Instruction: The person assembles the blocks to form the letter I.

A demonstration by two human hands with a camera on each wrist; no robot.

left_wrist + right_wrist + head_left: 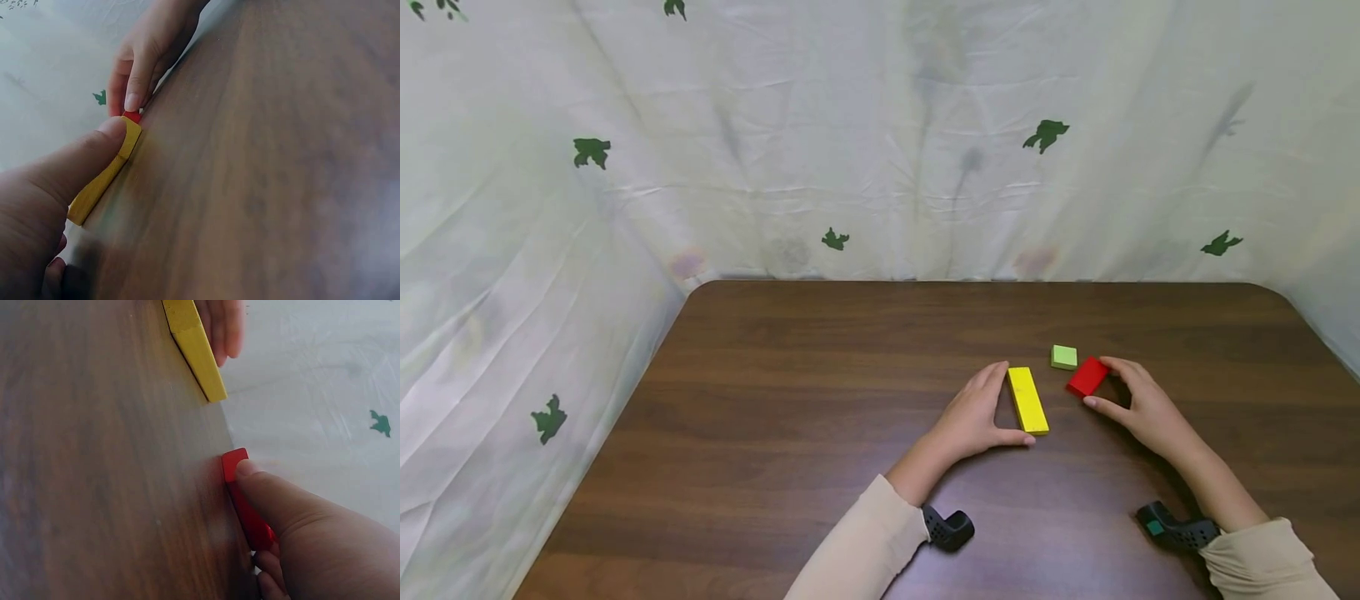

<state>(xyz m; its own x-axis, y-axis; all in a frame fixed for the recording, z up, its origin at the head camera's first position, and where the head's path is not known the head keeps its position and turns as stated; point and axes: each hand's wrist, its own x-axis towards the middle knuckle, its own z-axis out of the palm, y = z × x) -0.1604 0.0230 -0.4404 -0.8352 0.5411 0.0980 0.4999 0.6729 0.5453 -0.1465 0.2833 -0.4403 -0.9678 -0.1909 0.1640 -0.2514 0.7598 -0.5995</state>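
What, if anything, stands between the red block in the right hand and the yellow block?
Nothing visible stands directly between the red block in the right hand and the yellow block; only tabletop shows there. The light green block sits close by, toward the tabletop's far edge, beside that gap.

There's a yellow block (1028,401), red block (1087,377), and seemingly lime block (1063,358).
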